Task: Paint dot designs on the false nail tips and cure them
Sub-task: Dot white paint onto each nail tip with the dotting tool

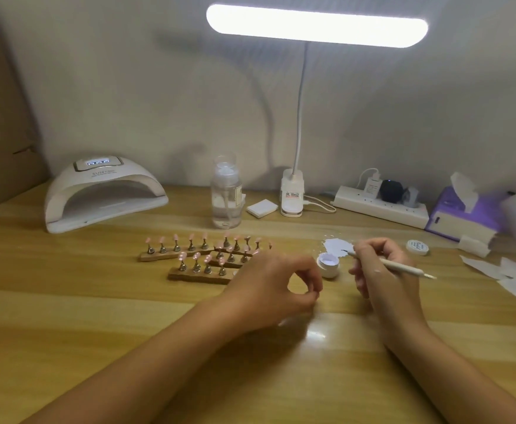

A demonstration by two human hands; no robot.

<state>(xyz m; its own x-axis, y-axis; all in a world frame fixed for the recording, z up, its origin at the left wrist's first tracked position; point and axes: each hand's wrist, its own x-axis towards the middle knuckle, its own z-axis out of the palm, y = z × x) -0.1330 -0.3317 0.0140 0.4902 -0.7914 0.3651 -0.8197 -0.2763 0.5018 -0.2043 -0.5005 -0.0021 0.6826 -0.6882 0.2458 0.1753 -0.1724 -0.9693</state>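
Gripping a pen (403,266), the right hand (382,270) is seen with the pen tip over a white patch (336,245), just behind the open jar (327,264). The left hand (269,289) is curled, thumb meeting fingers (313,293); whether anything is held cannot be told. Pink nail tips (182,255) are mounted on stands (189,276) left of the jar, on the surface (97,301). A curing lamp (103,194) is noted rear left.

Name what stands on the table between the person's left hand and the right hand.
A small open white jar stands between the left hand and the right hand, which grips a white pen; the head view shows it.
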